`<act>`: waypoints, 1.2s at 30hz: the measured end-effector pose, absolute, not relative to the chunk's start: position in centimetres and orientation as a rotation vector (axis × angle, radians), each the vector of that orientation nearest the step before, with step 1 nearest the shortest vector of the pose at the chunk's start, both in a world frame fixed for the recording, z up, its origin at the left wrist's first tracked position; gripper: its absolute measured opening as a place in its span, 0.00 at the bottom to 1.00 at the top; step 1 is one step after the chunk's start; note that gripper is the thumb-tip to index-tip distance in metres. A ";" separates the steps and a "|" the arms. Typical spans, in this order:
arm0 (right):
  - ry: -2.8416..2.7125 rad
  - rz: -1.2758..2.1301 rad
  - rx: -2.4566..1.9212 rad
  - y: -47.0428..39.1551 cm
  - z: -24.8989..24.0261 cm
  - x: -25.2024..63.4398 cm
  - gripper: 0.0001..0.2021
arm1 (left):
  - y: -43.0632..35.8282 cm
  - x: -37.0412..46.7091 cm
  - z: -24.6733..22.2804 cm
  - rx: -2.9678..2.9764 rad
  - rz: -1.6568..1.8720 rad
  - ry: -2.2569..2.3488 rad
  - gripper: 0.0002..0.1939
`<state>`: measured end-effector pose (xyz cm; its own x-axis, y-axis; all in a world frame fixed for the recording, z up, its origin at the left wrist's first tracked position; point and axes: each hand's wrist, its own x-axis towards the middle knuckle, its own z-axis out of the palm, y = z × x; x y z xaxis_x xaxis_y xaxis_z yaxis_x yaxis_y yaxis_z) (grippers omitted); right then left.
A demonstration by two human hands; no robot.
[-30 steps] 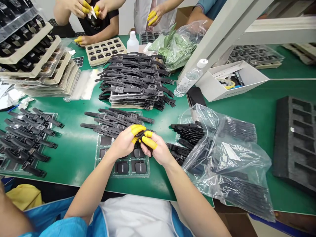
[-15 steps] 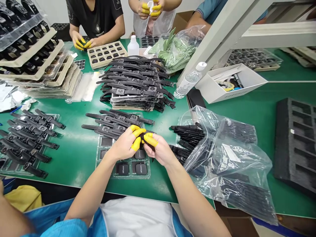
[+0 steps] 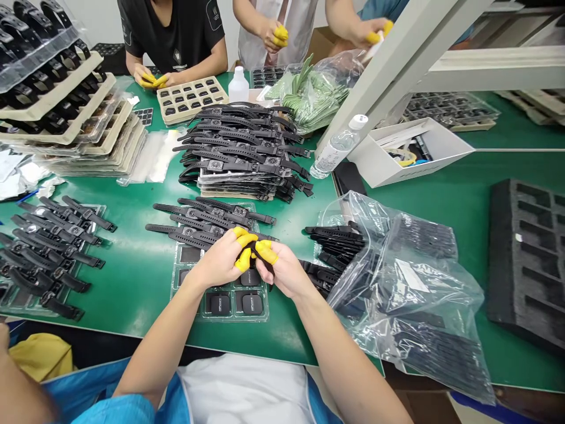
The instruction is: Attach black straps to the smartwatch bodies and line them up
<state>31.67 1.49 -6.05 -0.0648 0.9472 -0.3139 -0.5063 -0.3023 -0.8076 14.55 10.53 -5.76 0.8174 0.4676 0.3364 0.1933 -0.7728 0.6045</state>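
My left hand (image 3: 225, 256) and my right hand (image 3: 280, 265), with yellow finger covers, meet over a clear tray (image 3: 200, 306). Both are closed on a small black piece (image 3: 252, 246), mostly hidden by the fingers; it looks like part of a watch or strap. Black watches with straps (image 3: 194, 219) lie across the tray's far part. Square black watch bodies (image 3: 252, 302) sit in its near compartments. Right of my hands, loose black straps (image 3: 338, 238) spill from a clear plastic bag (image 3: 408, 277).
Behind the tray stands a tall stack of watches (image 3: 238, 147), beside a water bottle (image 3: 338, 147) and a white box (image 3: 410, 153). More watches (image 3: 53, 247) lie left. A black foam block (image 3: 525, 253) is right. Co-workers' hands (image 3: 152, 80) are across the table.
My hands have barely shifted and still hold the black piece. Across the table, a co-worker's hands have moved apart, one of them to the right behind the post.
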 end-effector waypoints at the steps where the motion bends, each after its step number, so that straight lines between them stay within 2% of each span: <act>1: -0.621 1.629 -1.026 1.5 -6.1 31.6 0.25 | 10.6 14.5 -5.8 2.422 0.648 0.481 0.19; 6: -0.651 1.563 -1.008 1.5 -6.1 31.8 0.25 | 10.7 14.4 -5.5 2.229 0.717 0.546 0.20; 10: -0.728 1.556 -0.990 1.3 -6.0 32.0 0.25 | 10.4 14.9 -5.4 2.076 0.951 0.556 0.06; 16: -0.833 1.879 -1.005 1.2 -5.8 33.0 0.23 | 11.1 15.0 -4.7 1.375 1.259 0.694 0.17; 19: -0.895 1.784 -1.138 1.4 -5.9 33.6 0.21 | 12.2 14.4 -4.3 1.088 1.471 0.843 0.19; 21: -0.872 1.622 -1.156 1.5 -6.0 33.6 0.21 | 12.4 14.3 -4.3 1.100 1.411 0.877 0.20; 23: -0.825 1.517 -1.100 1.5 -6.1 33.2 0.21 | 11.8 14.6 -4.8 1.259 1.164 0.853 0.19; 26: -0.755 1.552 -1.003 1.4 -6.0 32.3 0.20 | 10.4 15.4 -5.8 1.676 0.831 0.754 0.18; 30: -0.719 1.675 -0.951 1.3 -5.7 31.8 0.19 | 9.5 15.7 -6.5 2.052 0.782 0.639 0.22; 36: -0.636 1.588 -0.983 1.5 -5.5 32.5 0.17 | 9.6 15.6 -6.0 1.777 0.722 0.710 0.20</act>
<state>32.50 1.51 -5.45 -0.0463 0.9641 -0.2616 -0.5168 -0.2472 -0.8196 15.56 9.58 -5.99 0.6429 0.7533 0.1385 0.1251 -0.2816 0.9513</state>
